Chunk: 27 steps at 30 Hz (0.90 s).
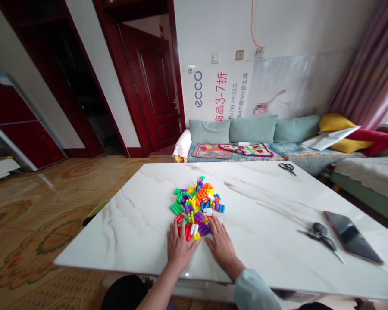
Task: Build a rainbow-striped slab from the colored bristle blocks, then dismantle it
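Note:
A loose pile of small plastic pieces [197, 200] in green, orange, purple, yellow, red, blue and white lies on the white marbled table [261, 215]. My left hand [180, 246] rests at the near left edge of the pile, fingers spread, its fingertips beside red pieces [188, 231]. Across from it, my right hand [221, 242] lies at the near right edge with its fingers apart, close to purple pieces [204, 229]. Neither hand holds anything. White pieces [194, 229] and a yellow piece [197, 236] lie between the two hands.
On the table's right side are a dark tablet [353, 236], black-handled tools [323, 239] and, at the far edge, black scissors [287, 168]. Beyond the table stands a sofa with green cushions [252, 128]. A red door [155, 86] is at the back.

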Motion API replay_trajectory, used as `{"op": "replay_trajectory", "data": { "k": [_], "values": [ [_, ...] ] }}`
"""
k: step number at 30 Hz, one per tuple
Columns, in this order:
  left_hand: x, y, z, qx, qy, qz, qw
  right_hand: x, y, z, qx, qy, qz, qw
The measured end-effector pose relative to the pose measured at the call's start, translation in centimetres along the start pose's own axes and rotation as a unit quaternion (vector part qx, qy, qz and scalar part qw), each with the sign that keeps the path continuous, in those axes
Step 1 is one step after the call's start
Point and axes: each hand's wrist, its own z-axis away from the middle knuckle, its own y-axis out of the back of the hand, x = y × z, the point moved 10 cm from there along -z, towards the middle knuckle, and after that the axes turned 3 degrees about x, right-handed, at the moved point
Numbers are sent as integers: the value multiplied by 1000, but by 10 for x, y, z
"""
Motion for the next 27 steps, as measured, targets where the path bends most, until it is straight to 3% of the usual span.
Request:
{"op": "replay_trajectory", "data": {
  "k": [7,13,19,22,27],
  "values": [
    [2,0,-39,64,-10,88,994,24,1,3,103,-56,-34,992],
    [12,-1,-35,57,-8,21,998,37,5,3,140,-107,-77,981],
    [20,4,-34,78,-10,-21,997,39,8,4,144,-97,-88,981],
    [19,0,-35,70,-6,-21,997,34,15,-20,120,-64,-66,988],
    [19,-2,-35,42,5,-19,999,26,16,-103,1,-50,37,998]
  ]
}}
